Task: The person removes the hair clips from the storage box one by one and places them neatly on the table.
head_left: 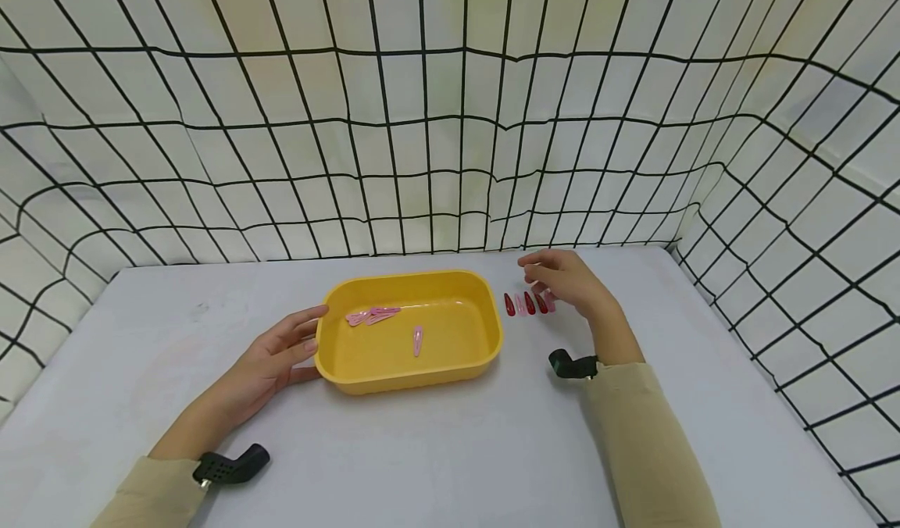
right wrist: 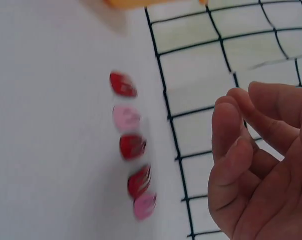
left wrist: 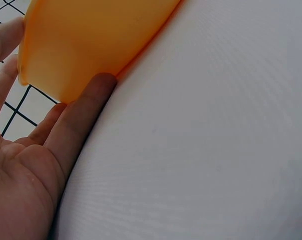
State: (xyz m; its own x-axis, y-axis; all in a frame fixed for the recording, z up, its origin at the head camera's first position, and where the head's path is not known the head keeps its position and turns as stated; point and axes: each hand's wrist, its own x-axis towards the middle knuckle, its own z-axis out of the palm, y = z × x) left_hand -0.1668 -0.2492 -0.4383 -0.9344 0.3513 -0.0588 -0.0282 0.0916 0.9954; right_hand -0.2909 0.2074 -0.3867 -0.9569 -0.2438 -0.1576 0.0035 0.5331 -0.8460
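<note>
A yellow tray (head_left: pixel 411 376) sits on the white table with several pink snap hair clips (head_left: pixel 373 315) bunched at its left and a single pink hair clip (head_left: pixel 418 340) near its middle. My left hand (head_left: pixel 270 360) rests against the tray's left end, its fingers fairly straight along the wall and rim; the left wrist view shows the tray's side (left wrist: pixel 90 45) against the fingertips. To the right of the tray, a row of red and pink hair clips (head_left: pixel 530 303) lies on the table. Over the right end of that row hovers my right hand (head_left: pixel 566 278), fingers loosely bent, holding nothing in the right wrist view.
A black wire grid (head_left: pixel 429 122) with white behind it stands along the back of the table, and a side grid (head_left: pixel 794 223) runs along the right. Black wrist cameras (head_left: pixel 232 465) are worn on both wrists.
</note>
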